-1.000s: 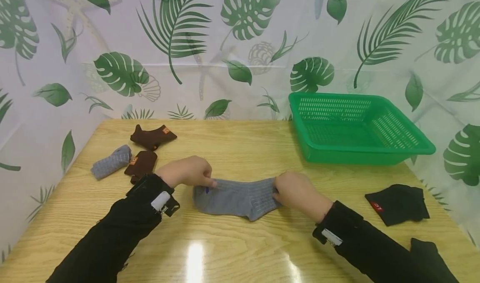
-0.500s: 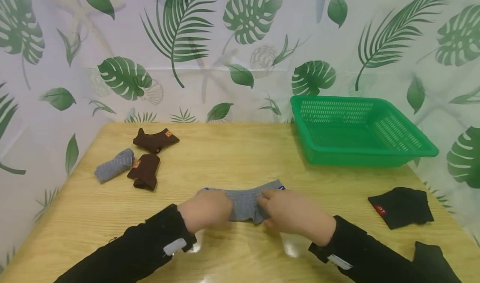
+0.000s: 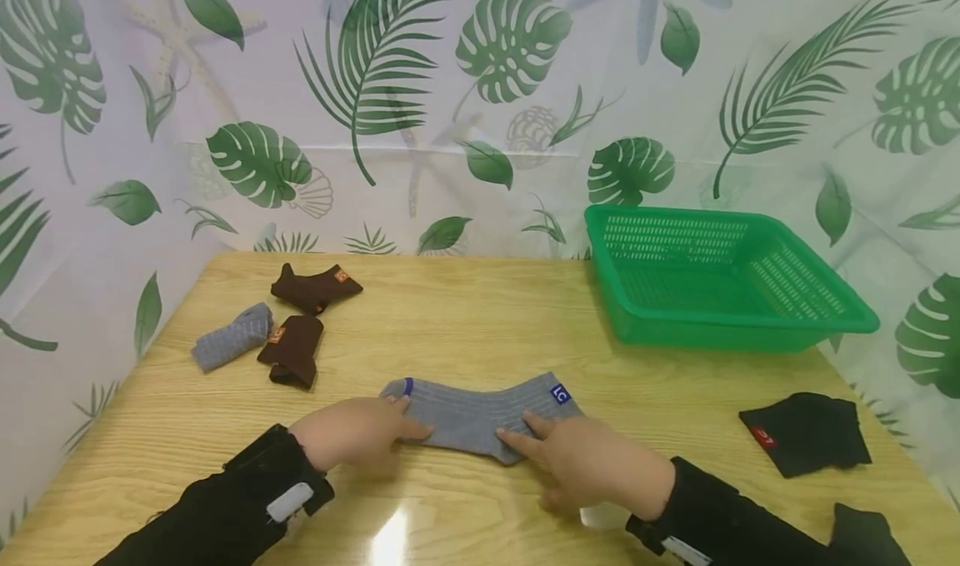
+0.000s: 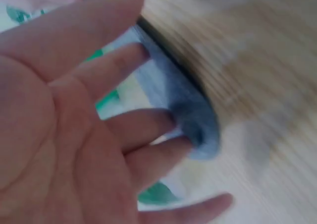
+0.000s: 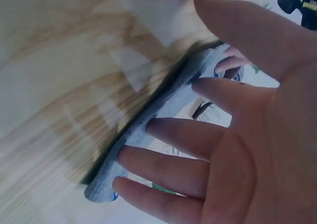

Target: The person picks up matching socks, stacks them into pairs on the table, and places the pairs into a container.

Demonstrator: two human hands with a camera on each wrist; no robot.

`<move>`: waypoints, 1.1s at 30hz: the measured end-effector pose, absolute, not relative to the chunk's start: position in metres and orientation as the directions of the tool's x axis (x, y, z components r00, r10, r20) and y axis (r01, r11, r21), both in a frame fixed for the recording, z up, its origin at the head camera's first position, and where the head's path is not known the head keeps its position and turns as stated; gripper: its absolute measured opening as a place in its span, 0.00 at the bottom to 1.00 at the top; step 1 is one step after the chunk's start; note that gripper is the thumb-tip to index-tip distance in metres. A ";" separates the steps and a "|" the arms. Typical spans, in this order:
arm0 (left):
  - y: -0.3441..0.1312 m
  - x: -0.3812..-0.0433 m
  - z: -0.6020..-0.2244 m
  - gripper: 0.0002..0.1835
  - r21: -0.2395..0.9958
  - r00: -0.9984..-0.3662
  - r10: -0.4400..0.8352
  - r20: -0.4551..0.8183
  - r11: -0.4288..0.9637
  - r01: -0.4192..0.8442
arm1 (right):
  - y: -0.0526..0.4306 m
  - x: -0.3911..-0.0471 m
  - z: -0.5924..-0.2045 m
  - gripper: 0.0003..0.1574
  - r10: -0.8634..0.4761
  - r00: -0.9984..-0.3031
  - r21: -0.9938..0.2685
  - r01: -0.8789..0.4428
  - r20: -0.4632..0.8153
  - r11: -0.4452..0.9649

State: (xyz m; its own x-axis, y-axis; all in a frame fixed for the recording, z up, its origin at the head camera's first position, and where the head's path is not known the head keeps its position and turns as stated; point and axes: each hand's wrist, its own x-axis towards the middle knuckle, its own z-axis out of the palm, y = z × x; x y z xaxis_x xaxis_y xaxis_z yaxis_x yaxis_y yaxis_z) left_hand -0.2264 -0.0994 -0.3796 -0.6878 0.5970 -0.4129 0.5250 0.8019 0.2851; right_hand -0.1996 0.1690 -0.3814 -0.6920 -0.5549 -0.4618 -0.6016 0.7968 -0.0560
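A grey ribbed sock (image 3: 468, 416) lies flat across the middle of the table, its blue LC label at the right end and a blue stripe near the left end. My left hand (image 3: 360, 437) touches the toe end with extended fingertips; in the left wrist view the fingers (image 4: 148, 122) are spread over the grey fabric. At the cuff end my right hand (image 3: 588, 462) rests its fingertips on the sock. The right wrist view shows those fingers (image 5: 168, 167) straight and apart along the sock's edge, palm facing the camera.
Back left lie a rolled grey sock (image 3: 234, 337) and two brown folded socks (image 3: 317, 288), (image 3: 294, 349). A green plastic basket (image 3: 727, 333) stands back right. Two black socks (image 3: 808, 434), (image 3: 866, 537) lie along the right side, the nearer one partly behind the sleeve.
Both hands have let go of the sock's ends and now lay fingertips on it. Its LC label has come into view at the right. The left hand has moved back leftward since half a second ago.
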 end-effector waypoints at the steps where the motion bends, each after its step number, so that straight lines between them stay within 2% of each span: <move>1: -0.103 -0.228 -0.379 0.28 0.294 -0.692 0.588 -0.418 0.809 0.509 | 0.168 -0.199 -0.381 0.51 -0.565 -0.685 -0.057 -0.611 -0.460 0.789; 3: -0.107 -0.229 -0.378 0.27 0.288 -0.711 0.566 -0.418 0.825 0.487 | 0.164 -0.197 -0.382 0.51 -0.582 -0.674 -0.051 -0.633 -0.454 0.773; 6: -0.100 -0.225 -0.378 0.28 0.216 -0.726 0.581 -0.369 0.813 0.541 | 0.156 -0.195 -0.382 0.49 -0.592 -0.668 -0.017 -0.657 -0.452 0.754; 10: -0.082 -0.214 -0.378 0.33 0.167 -0.681 0.650 -0.338 0.753 0.636 | 0.147 -0.194 -0.380 0.48 -0.578 -0.675 0.052 -0.669 -0.458 0.741; 12: -0.078 -0.212 -0.378 0.35 0.195 -0.656 0.665 -0.357 0.740 0.644 | 0.146 -0.195 -0.378 0.48 -0.577 -0.675 0.063 -0.673 -0.459 0.737; 17: -0.086 -0.211 -0.375 0.33 0.247 -0.641 0.666 -0.382 0.742 0.624 | 0.153 -0.196 -0.375 0.44 -0.620 -0.641 0.005 -0.697 -0.452 0.717; 21: -0.088 -0.211 -0.379 0.29 0.279 -0.649 0.704 -0.287 0.710 0.647 | 0.160 -0.199 -0.373 0.39 -0.662 -0.632 -0.053 -0.706 -0.402 0.706; 23: -0.088 -0.212 -0.380 0.29 0.264 -0.667 0.713 -0.217 0.701 0.663 | 0.162 -0.202 -0.371 0.38 -0.673 -0.648 -0.054 -0.705 -0.357 0.707; 25: -0.088 -0.211 -0.382 0.29 0.264 -0.690 0.695 -0.204 0.718 0.645 | 0.163 -0.203 -0.371 0.38 -0.663 -0.665 -0.068 -0.686 -0.344 0.724; 27: -0.091 -0.209 -0.385 0.32 0.271 -0.696 0.677 -0.239 0.735 0.622 | 0.164 -0.203 -0.373 0.40 -0.626 -0.660 -0.105 -0.649 -0.415 0.754; 30: -0.094 -0.204 -0.389 0.36 0.306 -0.682 0.639 -0.355 0.769 0.561 | 0.166 -0.201 -0.378 0.43 -0.563 -0.622 -0.178 -0.570 -0.545 0.802; 33: -0.096 -0.203 -0.390 0.38 0.322 -0.669 0.624 -0.404 0.782 0.534 | 0.170 -0.202 -0.381 0.44 -0.551 -0.581 -0.233 -0.532 -0.599 0.814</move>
